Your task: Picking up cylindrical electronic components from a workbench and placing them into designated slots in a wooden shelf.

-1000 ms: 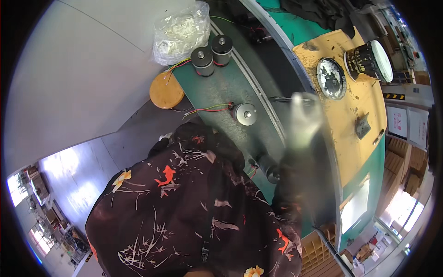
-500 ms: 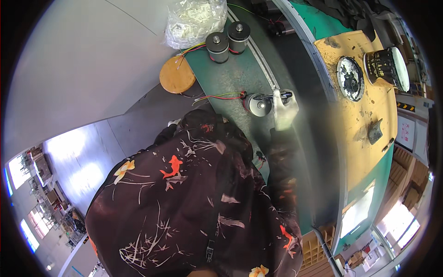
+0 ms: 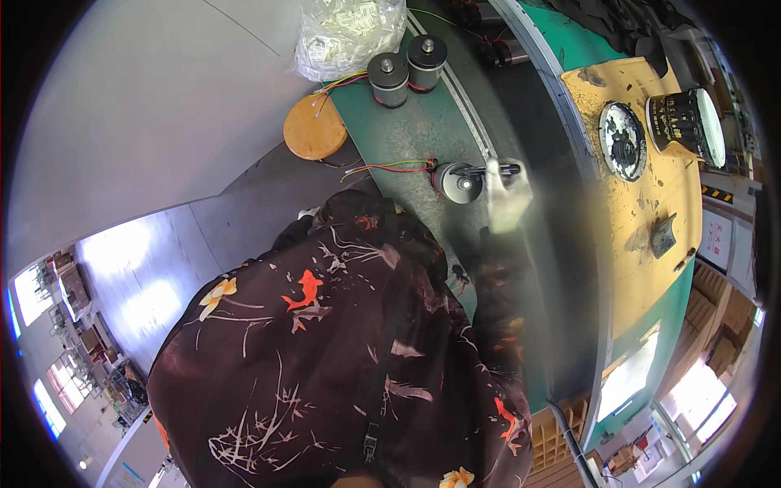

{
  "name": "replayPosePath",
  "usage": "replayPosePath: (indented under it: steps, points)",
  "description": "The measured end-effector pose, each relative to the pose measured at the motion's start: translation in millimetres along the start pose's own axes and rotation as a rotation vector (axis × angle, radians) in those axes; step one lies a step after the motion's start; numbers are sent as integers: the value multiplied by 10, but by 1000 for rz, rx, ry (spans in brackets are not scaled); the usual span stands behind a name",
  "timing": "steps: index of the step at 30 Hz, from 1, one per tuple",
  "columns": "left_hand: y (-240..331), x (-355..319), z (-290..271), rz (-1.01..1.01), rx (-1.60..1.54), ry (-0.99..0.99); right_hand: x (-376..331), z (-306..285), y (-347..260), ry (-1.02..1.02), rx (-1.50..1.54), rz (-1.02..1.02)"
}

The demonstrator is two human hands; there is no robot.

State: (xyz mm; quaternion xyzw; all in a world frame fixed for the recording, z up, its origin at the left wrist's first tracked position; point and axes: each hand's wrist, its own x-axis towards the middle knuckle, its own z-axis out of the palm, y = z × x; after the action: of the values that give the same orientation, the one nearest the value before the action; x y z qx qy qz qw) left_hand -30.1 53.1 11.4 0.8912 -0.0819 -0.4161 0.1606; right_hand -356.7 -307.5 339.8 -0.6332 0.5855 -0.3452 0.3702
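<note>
My right hand (image 3: 508,199), in a white glove, is closed around a slim dark handheld tool (image 3: 511,169). Its narrow end reaches left over a round metal motor (image 3: 462,184), which lies on the green bench top with its silver face up. Red and yellow-green wires (image 3: 390,167) trail leftward from that motor. Of my left hand (image 3: 307,213) only a sliver of white glove shows past the dark sleeve, so its fingers are hidden. Farther off stand two dark grey motors (image 3: 388,81) (image 3: 426,63) with their shafts upward.
A clear bag of small white parts (image 3: 346,41) sits at the far end beside a round wooden stool (image 3: 315,128). On the right, a yellow board (image 3: 655,268) carries a black-smeared lid (image 3: 622,142) and a dark tub (image 3: 683,122). A metal rail (image 3: 582,146) runs between.
The whole view has shifted slightly. My right hand keeps the tool at the motor, with little visible movement.
</note>
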Motion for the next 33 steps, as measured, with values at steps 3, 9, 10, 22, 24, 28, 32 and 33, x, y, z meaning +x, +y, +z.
replayPosePath:
  steps: [3, 9, 10, 22, 24, 28, 32, 33]
  points:
    - [-45, 5, -14, -3, -5, 8, 108, -342, -454, 166, 107, -258]
    - [-103, 69, -3, -11, 4, -12, 566, -1524, -1187, 494, 244, -324]
    - [-107, 75, 5, -16, 5, -18, 713, -1677, -1153, 660, 121, -363]
    - [63, 133, 24, -2, 11, -33, 1149, -1943, -911, 412, -74, -204]
    - [82, 103, 41, 2, 20, -47, 992, -1937, -952, 551, -97, -344]
    - [45, 83, 46, 9, 15, -33, 412, -1404, -1095, 464, 423, -399]
    - [58, 51, 29, 6, 20, -25, 169, -624, -247, 197, 40, -131]
    - [87, 73, 53, 13, 28, -36, 80, -529, -83, 218, -22, -83]
